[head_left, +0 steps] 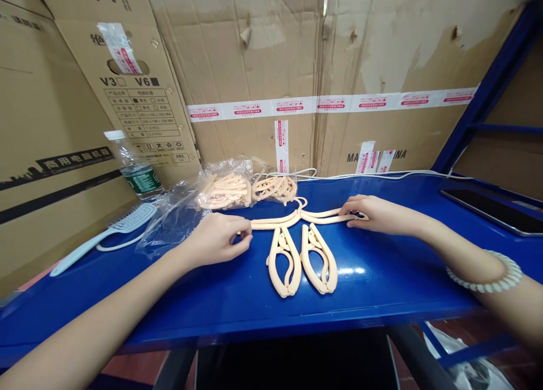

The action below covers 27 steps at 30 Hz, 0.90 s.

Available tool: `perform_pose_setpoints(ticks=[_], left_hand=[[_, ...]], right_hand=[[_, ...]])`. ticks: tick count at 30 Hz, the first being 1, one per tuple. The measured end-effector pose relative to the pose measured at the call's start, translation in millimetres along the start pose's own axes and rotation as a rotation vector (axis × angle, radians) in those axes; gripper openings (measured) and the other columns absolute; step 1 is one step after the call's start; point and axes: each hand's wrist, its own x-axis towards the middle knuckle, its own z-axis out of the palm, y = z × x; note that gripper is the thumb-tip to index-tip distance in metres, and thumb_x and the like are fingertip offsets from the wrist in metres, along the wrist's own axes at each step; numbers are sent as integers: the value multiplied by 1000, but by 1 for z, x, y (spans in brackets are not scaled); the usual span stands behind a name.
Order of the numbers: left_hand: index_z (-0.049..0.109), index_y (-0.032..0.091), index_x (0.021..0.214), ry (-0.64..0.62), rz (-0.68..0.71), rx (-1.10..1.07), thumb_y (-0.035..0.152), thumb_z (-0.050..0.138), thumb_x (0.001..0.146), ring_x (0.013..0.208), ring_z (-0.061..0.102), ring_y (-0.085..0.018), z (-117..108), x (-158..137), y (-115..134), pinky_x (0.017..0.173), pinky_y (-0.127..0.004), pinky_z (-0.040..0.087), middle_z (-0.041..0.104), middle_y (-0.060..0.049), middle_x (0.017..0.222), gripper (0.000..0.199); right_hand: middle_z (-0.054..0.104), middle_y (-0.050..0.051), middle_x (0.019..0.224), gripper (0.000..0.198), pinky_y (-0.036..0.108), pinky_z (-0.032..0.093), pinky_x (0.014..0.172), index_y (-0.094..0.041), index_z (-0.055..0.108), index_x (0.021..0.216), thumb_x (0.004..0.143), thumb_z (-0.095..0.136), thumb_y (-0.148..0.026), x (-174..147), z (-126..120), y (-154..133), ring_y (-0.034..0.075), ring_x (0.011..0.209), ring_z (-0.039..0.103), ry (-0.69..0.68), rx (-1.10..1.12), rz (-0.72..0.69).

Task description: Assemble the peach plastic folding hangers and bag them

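Note:
A cream plastic folding clothes hanger (292,215) lies spread on the blue table, its small hook pointing away from me. My left hand (223,236) has its fingers curled round the tip of the left arm. At the other end, my right hand (368,213) pinches the right arm between thumb and fingers. Just in front of the hanger rest two folded pieces of the same cream plastic, a left one (274,271) and a right one (331,265), side by side with their narrow ends toward me. They look like hangers folded up.
Behind are clear bags of cream plastic parts, a left bag (224,191) and a right bag (275,187). A pale blue hairbrush (131,217) and a water bottle (142,178) stand left. A dark phone (496,209) lies right. Cardboard (254,141) walls the back.

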Motion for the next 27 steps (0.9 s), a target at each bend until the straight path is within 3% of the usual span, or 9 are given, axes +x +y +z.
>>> perform_pose_setpoints(ticks=[8,19,23,27], left_hand=[[61,19,74,15,101,-36,23,47,88,54,53,-10,6,0,10,54,-23,31,62,2,65,20],[62,19,76,9,68,-92,24,48,88,58,54,-12,5,-2,13,57,-23,33,61,1,64,20],[63,18,79,29,32,-192,25,49,88,55,52,-11,5,-2,14,56,-22,36,59,1,62,18],[63,18,79,53,-47,-348,23,50,86,53,51,-9,3,-1,16,54,-20,39,61,1,66,15]], right_hand=[[64,7,84,20,32,45,70,-19,62,80,85,50,-34,3,4,5,20,76,59,83,12,-46],[66,4,75,31,28,44,60,-17,61,84,86,56,-48,-5,-15,-11,17,66,58,201,268,34],[66,5,78,35,30,49,65,-18,60,88,87,56,-53,-8,-19,-6,18,70,61,241,407,16],[68,8,87,36,34,50,72,-19,63,90,88,55,-54,-16,-32,-3,21,80,63,365,369,11]])
